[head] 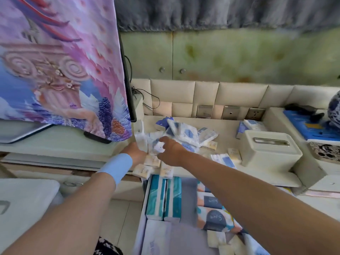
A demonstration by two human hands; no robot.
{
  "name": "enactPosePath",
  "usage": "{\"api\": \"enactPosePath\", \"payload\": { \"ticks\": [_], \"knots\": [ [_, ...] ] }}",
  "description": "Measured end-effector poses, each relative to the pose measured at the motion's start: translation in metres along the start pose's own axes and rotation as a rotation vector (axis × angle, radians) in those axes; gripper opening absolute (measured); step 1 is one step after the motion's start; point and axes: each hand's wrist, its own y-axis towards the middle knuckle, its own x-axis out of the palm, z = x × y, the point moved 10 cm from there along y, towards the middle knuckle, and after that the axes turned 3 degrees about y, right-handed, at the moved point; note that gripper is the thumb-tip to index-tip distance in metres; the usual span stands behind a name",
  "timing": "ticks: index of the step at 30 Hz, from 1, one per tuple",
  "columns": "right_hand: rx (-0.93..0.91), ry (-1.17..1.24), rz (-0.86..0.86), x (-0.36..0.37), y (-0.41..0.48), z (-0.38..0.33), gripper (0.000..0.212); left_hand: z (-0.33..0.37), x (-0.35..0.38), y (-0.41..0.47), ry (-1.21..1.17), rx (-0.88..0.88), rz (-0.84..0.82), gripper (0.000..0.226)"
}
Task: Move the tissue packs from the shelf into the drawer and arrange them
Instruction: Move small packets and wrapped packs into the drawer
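A heap of small white-and-blue tissue packs (185, 135) lies on the cream shelf (226, 126). My left hand (136, 150), with a blue wristband, holds a few upright packs (141, 138) at the heap's left edge. My right hand (170, 150) reaches in beside it and pinches a small pack (158, 145). More small cream packs (147, 167) lie at the shelf's front edge. Below, the open drawer (142, 208) holds teal packs (163, 197) at the left and patterned packs (213, 212) at the right.
A white tissue box (268, 148) stands on the shelf to the right, with a blue box (311, 127) behind it. A screen draped in pink-purple printed cloth (60, 67) stands at the left. Wall sockets (230, 112) and cables (147, 100) line the padded back.
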Motion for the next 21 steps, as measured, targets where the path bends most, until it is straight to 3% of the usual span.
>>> {"api": "enactPosePath", "payload": {
  "ticks": [5,12,16,19,21],
  "knots": [
    [-0.018,0.11,0.074,0.007,0.053,-0.046,0.089,-0.004,-0.018,0.015,-0.007,0.043,0.095,0.054],
    [0.036,0.304,0.172,0.005,0.087,-0.052,0.074,0.014,-0.029,0.025,-0.351,0.192,0.11,0.046],
    [0.093,0.445,0.203,-0.011,0.083,-0.023,0.059,0.026,-0.02,0.021,-0.448,0.234,-0.007,0.043],
    [0.109,0.599,0.304,-0.039,0.063,-0.003,0.041,0.034,-0.023,0.01,-0.393,0.217,0.013,0.041],
    [0.116,0.644,0.349,-0.057,0.044,0.011,0.035,0.033,-0.031,0.003,-0.185,0.161,0.067,0.029]
  ]
}}
